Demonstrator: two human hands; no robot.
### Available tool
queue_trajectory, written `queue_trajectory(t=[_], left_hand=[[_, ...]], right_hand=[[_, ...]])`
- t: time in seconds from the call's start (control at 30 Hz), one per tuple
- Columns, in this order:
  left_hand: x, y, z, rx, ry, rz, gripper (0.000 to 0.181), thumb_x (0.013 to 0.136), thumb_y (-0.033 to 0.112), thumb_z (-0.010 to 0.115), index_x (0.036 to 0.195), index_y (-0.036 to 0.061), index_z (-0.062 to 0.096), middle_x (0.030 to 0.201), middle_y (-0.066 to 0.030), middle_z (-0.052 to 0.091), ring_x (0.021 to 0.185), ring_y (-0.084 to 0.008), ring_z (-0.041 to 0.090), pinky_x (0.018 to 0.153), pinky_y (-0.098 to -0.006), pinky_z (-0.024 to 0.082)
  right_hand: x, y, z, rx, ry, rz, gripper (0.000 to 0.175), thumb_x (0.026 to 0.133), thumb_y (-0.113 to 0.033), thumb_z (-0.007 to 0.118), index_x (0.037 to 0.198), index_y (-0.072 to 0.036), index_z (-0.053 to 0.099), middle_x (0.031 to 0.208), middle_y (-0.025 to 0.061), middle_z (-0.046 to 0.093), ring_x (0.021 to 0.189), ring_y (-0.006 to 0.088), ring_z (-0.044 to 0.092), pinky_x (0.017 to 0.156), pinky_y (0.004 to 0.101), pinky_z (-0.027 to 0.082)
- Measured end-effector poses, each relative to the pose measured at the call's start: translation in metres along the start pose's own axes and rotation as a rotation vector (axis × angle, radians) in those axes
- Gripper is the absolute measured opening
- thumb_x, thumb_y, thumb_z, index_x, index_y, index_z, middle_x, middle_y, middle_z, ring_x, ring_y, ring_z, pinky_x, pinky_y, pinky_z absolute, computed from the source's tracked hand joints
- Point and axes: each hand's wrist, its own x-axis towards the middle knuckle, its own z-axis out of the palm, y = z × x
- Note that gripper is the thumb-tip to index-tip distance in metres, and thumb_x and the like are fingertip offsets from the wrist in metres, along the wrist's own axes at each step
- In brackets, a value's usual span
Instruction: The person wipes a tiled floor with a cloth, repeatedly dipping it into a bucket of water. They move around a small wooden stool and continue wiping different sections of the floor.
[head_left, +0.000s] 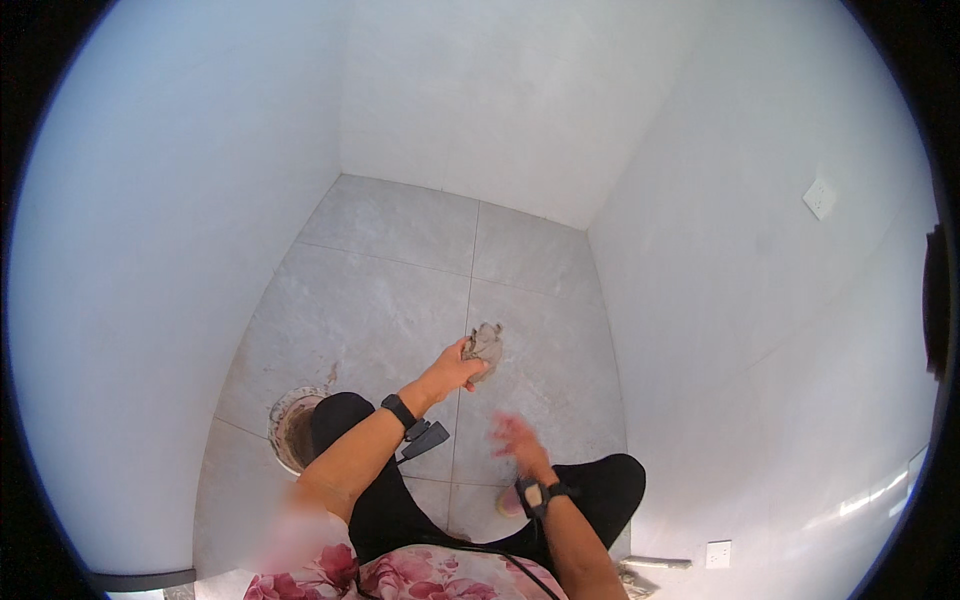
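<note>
My left hand (455, 367) grips a crumpled, grey-brown wet cloth (486, 352) above the tiled floor (375, 315), near a joint between the tiles. My right hand (517, 440) is blurred, with spread fingers, and holds nothing that I can see; it is lower and to the right of the cloth, in front of my right knee. Beside my left knee stands a round bucket (279, 439) with a dirty rim and brownish contents, partly hidden by the knee.
Pale walls enclose the floor on the left, ahead and on the right. The right wall bears a socket (820, 199) and a lower socket (718, 554). A thin strip (656, 562) lies at that wall's foot. A brown smear (332, 372) marks the floor near the bucket.
</note>
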Motion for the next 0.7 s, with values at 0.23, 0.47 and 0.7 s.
queue_trajectory(t=[0.23, 0.47, 0.7], left_hand=[[-0.001, 0.011, -0.008, -0.179, 0.317, 0.161, 0.058, 0.087, 0.016, 0.068, 0.139, 0.0059, 0.045, 0.118, -0.0076, 0.062, 0.096, -0.0188, 0.062, 0.064, -0.0328, 0.054], [-0.013, 0.007, 0.009, -0.313, 0.596, 0.153, 0.04, 0.093, 0.013, 0.06, 0.131, 0.0056, 0.052, 0.115, -0.0118, 0.066, 0.096, -0.0264, 0.068, 0.069, -0.0367, 0.056], [0.018, 0.01, 0.04, -0.395, 0.574, -0.114, 0.037, 0.094, 0.014, 0.059, 0.129, 0.0017, 0.055, 0.117, -0.0135, 0.067, 0.102, -0.0302, 0.068, 0.07, -0.0384, 0.056]], right_hand=[[0.006, 0.234, 0.028, -0.779, -0.864, 0.387, 0.047, 0.091, -0.018, 0.066, 0.134, -0.003, 0.053, 0.11, 0.0059, 0.065, 0.102, 0.0181, 0.057, 0.095, 0.0341, 0.047], [-0.011, 0.226, 0.03, -0.989, -0.749, 0.224, 0.051, 0.092, -0.023, 0.064, 0.137, -0.004, 0.049, 0.118, 0.0081, 0.06, 0.109, 0.0206, 0.054, 0.095, 0.0379, 0.047], [-0.044, 0.231, 0.012, -0.934, -0.675, 0.198, 0.056, 0.094, -0.029, 0.063, 0.141, -0.006, 0.045, 0.127, 0.0104, 0.055, 0.116, 0.023, 0.052, 0.096, 0.0418, 0.047]])
